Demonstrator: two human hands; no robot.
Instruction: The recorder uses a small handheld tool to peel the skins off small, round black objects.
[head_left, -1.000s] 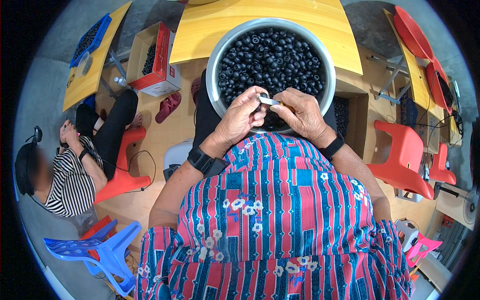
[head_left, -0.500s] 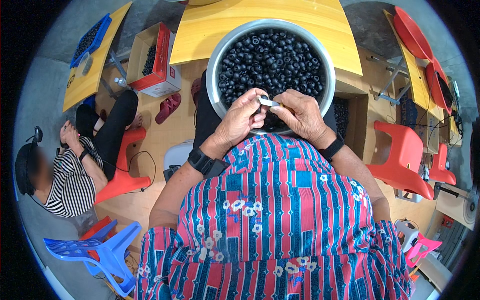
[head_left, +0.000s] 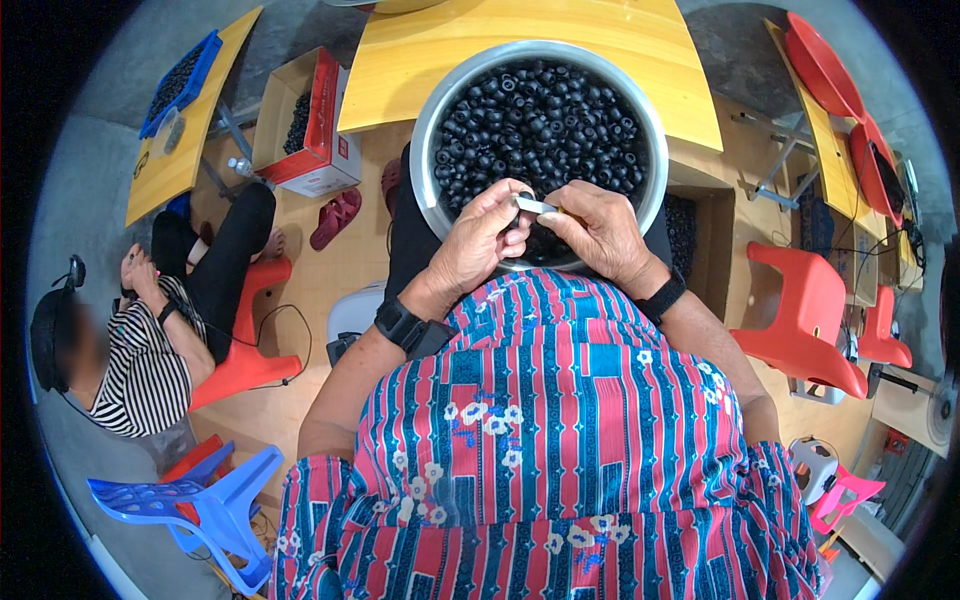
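A wide metal basin [head_left: 424, 150] in front of me holds a heap of small round black parts with holes [head_left: 540, 120], plastic or rubber by their look. Over its near side, my left hand [head_left: 478, 238] pinches one small black part [head_left: 525, 195] between thumb and fingers. My right hand [head_left: 607, 232] is closed round a small knife, whose short flat pale blade [head_left: 536, 206] reaches across to the black part at my left fingertips. Most of the knife's handle is hidden in my right fingers. Both hands meet just above the heap.
A yellow table [head_left: 400, 70] stands beyond the basin. Left are an open carton [head_left: 328, 140], slippers [head_left: 336, 219] and a seated person [head_left: 150, 350]. Another carton [head_left: 712, 235] sits right of the basin, near a red stool [head_left: 800, 310]. A blue chair [head_left: 225, 510] is at lower left.
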